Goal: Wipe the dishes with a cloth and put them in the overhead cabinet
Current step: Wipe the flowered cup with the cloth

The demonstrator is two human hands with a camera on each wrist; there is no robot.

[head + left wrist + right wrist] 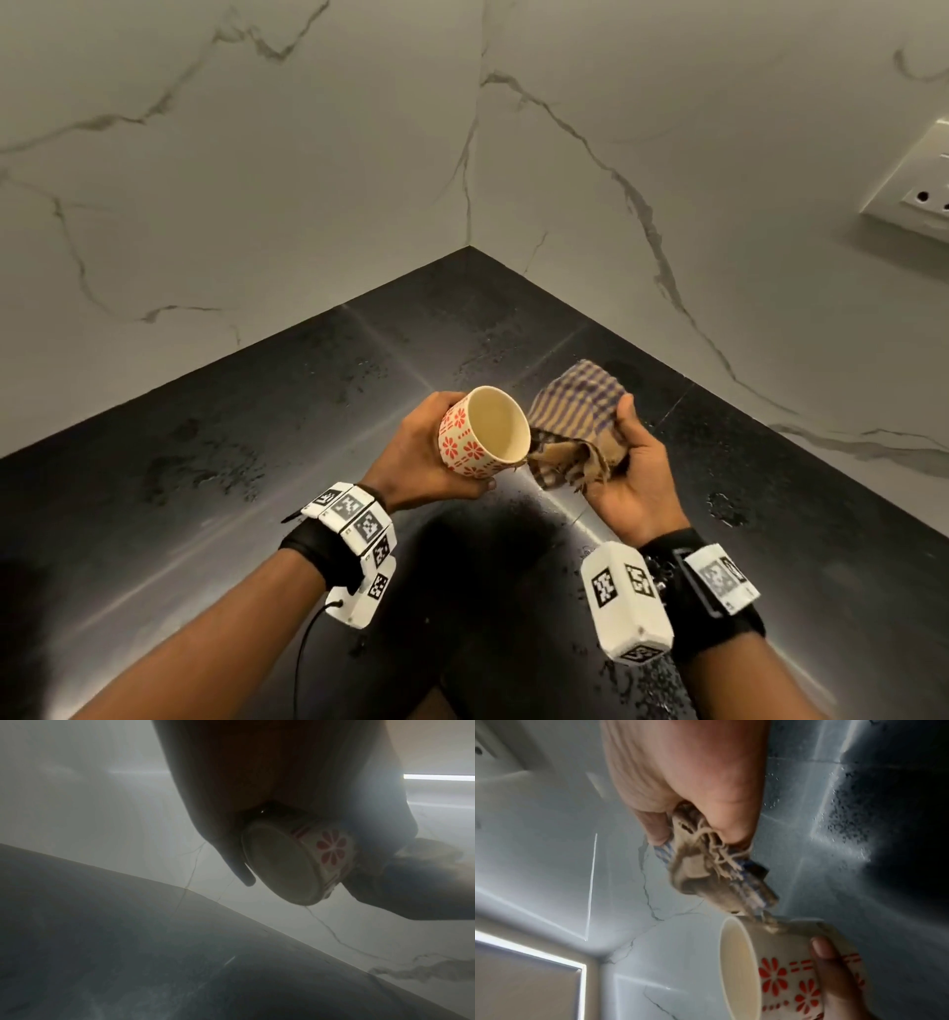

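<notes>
Red-flowered cup (pixel 480 434) and checked cloth (pixel 575 426), no writing.

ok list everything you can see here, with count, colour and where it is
cup: 1, cream with red flowers, held tilted above the counter, empty
cloth: 1, tan and blue check, beside the cup, fringe at its rim
counter: 1, black, wet with droplets, in the corner
walls: 2, white marble with grey veins
socket: 1, white, right wall
wrist cameras: 2, white, tagged
left hand: grip round the cup
right hand: grip on the cloth
</notes>
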